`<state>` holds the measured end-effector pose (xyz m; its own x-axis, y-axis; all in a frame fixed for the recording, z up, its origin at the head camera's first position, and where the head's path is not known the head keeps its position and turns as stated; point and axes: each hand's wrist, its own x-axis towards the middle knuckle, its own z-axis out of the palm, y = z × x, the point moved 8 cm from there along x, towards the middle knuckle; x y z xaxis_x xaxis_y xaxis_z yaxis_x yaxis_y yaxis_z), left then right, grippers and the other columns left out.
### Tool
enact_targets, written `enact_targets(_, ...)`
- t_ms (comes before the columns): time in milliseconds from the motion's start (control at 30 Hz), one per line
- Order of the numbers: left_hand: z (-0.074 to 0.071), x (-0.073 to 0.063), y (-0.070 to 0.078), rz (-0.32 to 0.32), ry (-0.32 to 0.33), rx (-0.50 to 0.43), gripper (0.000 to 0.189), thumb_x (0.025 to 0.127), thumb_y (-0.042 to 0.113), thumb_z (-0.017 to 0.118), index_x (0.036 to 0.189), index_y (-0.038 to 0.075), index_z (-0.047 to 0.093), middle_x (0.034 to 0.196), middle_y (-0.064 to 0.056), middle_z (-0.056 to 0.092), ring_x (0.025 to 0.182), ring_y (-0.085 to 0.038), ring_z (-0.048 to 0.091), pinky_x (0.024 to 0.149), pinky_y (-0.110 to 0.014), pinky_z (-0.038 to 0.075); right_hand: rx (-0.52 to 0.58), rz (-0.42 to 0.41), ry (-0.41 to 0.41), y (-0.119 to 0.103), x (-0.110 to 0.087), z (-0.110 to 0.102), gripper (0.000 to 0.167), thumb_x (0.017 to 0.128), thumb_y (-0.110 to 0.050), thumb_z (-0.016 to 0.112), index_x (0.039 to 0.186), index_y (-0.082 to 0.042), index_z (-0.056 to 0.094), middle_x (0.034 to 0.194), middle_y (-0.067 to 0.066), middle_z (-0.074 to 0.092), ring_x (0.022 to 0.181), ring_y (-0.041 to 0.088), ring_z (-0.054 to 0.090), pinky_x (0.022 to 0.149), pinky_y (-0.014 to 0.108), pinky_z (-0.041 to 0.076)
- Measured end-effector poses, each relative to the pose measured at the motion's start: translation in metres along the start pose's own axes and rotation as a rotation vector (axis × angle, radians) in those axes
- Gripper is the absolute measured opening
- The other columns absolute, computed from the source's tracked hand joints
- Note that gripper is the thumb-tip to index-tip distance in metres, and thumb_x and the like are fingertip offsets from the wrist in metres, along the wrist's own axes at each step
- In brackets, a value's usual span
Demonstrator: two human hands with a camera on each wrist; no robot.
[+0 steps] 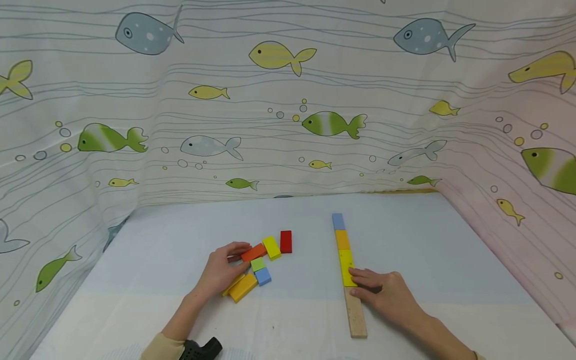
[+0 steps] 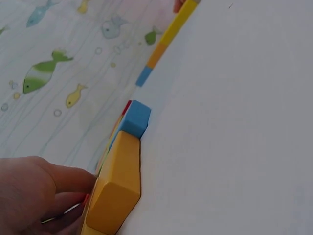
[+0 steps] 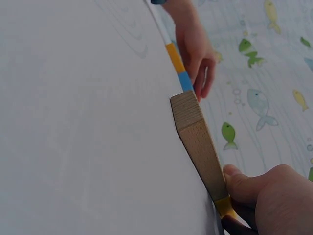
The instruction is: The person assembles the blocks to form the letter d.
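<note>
In the head view, my left hand [image 1: 223,262] is at a loose group of blocks, with fingertips and thumb at opposite sides of an orange-red block [image 1: 254,252]. Close to the thumb lie a green block [image 1: 258,264], a blue block [image 1: 263,276] and two orange-yellow blocks, one [image 1: 243,287] in front. My right hand [image 1: 391,295] rests beside a straight row, its fingertips against a yellow piece [image 1: 345,262] and its thumb near the seam with a bare wood block [image 1: 355,315]. In the right wrist view, the thumb touches the wood block [image 3: 203,152].
Farther up the row follow an orange block [image 1: 342,240] and a blue block [image 1: 338,221]. A yellow block [image 1: 272,248] and a dark red block [image 1: 286,242] lie right of the left hand. Fish-printed cloth [image 1: 270,115] hangs behind the white table [image 1: 297,320].
</note>
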<state>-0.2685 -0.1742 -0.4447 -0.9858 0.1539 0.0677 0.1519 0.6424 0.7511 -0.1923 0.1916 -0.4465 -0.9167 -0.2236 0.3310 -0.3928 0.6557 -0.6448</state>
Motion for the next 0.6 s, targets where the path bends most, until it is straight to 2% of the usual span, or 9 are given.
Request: enact_targets(600,-0.0022,-0.0018,0.0038,0.002,0.029,-0.008,0.041,0.088,0.005,0.074,0.128,0.007,0.064,0.122,-0.010,0.070,0.114,-0.030,0.065,0.099,-0.045,0.053,-0.022,-0.004,0.002,-0.0026,-0.0003,-0.0009,0.036,0.081,-0.039,0.082,0.109,-0.017,0.079,0.114,-0.012,0.073,0.112,0.023,0.069,0.093,0.048,0.056)
